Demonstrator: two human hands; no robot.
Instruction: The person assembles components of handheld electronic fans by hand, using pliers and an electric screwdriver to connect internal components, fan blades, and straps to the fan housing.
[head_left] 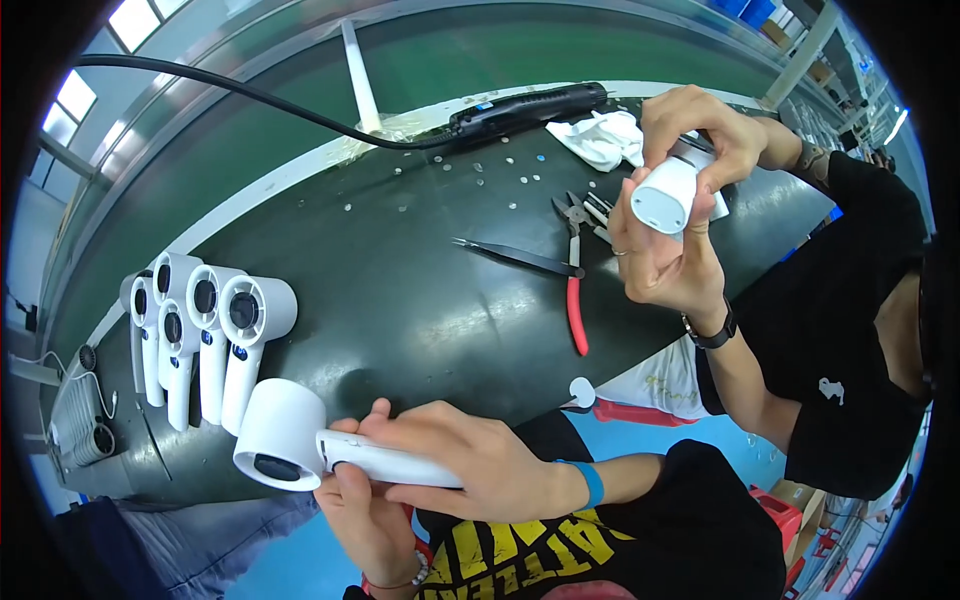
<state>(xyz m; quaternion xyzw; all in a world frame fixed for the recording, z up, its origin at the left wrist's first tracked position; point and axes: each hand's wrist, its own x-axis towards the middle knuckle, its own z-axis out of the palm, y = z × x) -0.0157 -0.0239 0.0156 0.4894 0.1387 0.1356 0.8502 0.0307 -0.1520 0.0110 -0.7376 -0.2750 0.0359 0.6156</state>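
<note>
Near the front edge of the dark table I hold a white handheld fan (280, 425), tilted, its round head to the left and its handle toward the right. My right hand (475, 455), with a blue band at the wrist, is wrapped along the handle. Below the neck of the fan, my left hand (362, 520) grips the handle from underneath, its thumb pressed on the handle's side. A beaded bracelet is on that wrist. The far end of the handle is hidden in my right palm. A dark round part shows inside the fan head.
Several similar white fans (262, 305) are grouped at the left. Black tweezers (520, 257) and red-handled cutters (574, 300) lie mid-table, with a black electric screwdriver (530, 110) and white cloth (590, 142) behind. At right, a co-worker's hands hold a white part (663, 200).
</note>
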